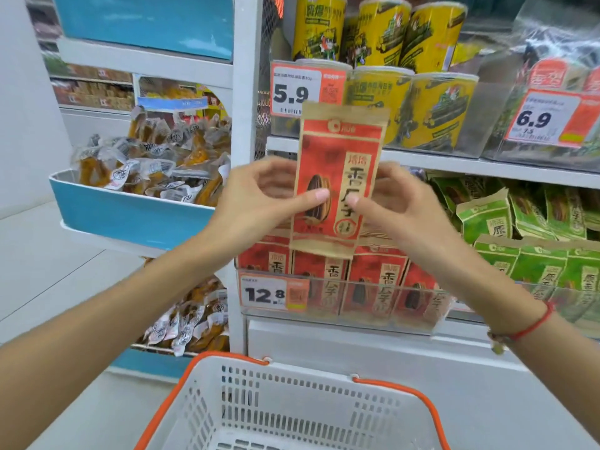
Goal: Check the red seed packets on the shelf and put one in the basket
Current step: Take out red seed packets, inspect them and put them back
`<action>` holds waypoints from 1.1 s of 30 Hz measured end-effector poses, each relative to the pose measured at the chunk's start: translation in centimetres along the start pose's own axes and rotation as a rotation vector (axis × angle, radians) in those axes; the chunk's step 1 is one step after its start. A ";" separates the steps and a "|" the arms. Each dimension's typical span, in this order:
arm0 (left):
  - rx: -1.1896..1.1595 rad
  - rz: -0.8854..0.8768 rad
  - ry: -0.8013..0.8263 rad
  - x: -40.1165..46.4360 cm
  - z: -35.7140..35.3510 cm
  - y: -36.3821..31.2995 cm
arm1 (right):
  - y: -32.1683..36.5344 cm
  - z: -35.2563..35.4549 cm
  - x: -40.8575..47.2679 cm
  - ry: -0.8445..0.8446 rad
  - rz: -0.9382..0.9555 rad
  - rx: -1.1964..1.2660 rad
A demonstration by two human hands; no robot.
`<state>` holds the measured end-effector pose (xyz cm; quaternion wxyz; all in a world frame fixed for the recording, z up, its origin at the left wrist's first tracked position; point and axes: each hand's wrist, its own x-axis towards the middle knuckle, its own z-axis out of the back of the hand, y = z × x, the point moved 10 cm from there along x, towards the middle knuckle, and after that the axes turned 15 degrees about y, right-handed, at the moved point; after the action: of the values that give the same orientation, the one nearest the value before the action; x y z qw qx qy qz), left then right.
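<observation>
The red seed packet (337, 180) is up in the air in front of the shelf, held upright between two hands. The left hand (259, 196) pinches its left edge with thumb on the front, and the right hand (393, 203) pinches its right edge the same way — both are clamped on the packet. This looks like the checking step: the front faces the person so it can be read. More red packets (373, 280) stand in a row just below, at 6 o'clock from the held one, behind a clear shelf rail (341, 310) with a price tag (274, 293). The next move, I think, is to bring the packet down and toward the person, to the white basket (292, 407) with orange handles at 6 o'clock, low in the view, and let go over it. Nothing seems to block that path — only the shelf rail is close, so the packet should come away from the shelf first. Green packets (519, 241) sit at 3 o'clock, yellow tubs (389, 60) at 12 o'clock, and a blue bin (130, 209) of small wrapped snacks at 9 o'clock.
</observation>
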<state>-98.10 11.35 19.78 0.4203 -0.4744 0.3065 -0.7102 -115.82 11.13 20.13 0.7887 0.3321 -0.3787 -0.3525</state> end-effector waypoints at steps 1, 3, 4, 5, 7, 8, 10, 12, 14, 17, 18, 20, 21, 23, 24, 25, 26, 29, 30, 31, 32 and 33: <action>0.030 -0.020 0.003 0.9 0.3 -0.7 | 0.7 0.9 0.7 -0.038 0.025 -0.056; 0.091 -0.015 0.072 2.7 0.4 -1.0 | 1.3 2.2 1.6 -0.085 0.074 -0.088; 0.128 0.005 0.123 3.4 0.4 -0.7 | 1.3 2.9 1.8 -0.123 0.099 -0.075; 0.165 0.026 0.170 4.1 0.5 -0.3 | 1.0 3.7 1.9 -0.170 0.118 -0.050; 0.204 0.051 0.219 4.8 0.7 0.7 | 0.1 4.6 2.1 -0.239 0.118 0.015; 0.206 0.054 0.223 5.1 0.9 1.1 | -0.6 4.7 2.3 -0.254 0.103 0.042; 0.200 0.063 0.228 5.5 0.9 1.8 | -2.2 4.6 2.8 -0.262 0.062 0.088; 0.204 0.083 0.251 5.7 0.5 2.6 | -3.5 4.3 3.3 -0.254 0.029 0.121; 0.239 0.092 0.268 5.8 0.0 3.3 | -4.5 4.2 3.6 -0.236 0.010 0.103; 0.264 0.080 0.270 6.1 -0.2 3.5 | -6.0 4.0 4.0 -0.154 -0.058 -0.029; 0.259 0.063 0.277 6.2 -0.3 3.3 | -6.4 3.8 4.2 -0.112 -0.082 -0.089; 0.249 0.034 0.319 6.5 -1.0 2.8 | -6.4 3.5 4.4 -0.039 -0.096 -0.198; 0.250 0.024 0.341 6.6 -1.4 2.5 | -6.0 3.4 4.6 -0.011 -0.088 -0.247; 0.276 -0.007 0.361 7.0 -2.2 2.1 | -4.9 3.0 5.3 0.055 -0.077 -0.347; 0.289 -0.023 0.357 7.2 -2.3 1.9 | -4.4 2.7 5.8 0.102 -0.086 -0.399; 0.298 -0.036 0.351 7.4 -2.4 1.9 | -4.3 2.3 6.3 0.155 -0.109 -0.458; 0.307 -0.035 0.352 7.4 -2.3 2.1 | -4.3 1.9 6.8 0.207 -0.139 -0.510; 0.441 0.054 0.404 7.4 -2.5 4.3 | -6.0 0.3 7.6 0.376 -0.244 -0.668; 0.510 0.096 0.434 7.2 -2.6 5.1 | -6.5 -0.1 7.5 0.412 -0.258 -0.719; 0.539 0.121 0.451 7.0 -2.7 5.7 | -6.7 -0.3 7.5 0.420 -0.252 -0.721; 0.518 0.123 0.459 6.8 -2.8 5.8 | -6.5 -0.2 7.5 0.394 -0.232 -0.656; 0.457 0.116 0.459 6.8 -2.7 5.8 | -6.1 0.2 7.5 0.339 -0.213 -0.551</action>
<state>-100.22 2.81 16.78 0.4756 -0.1771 0.2526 -0.8238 -114.39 1.82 18.17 0.8592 0.1982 -0.0958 -0.4620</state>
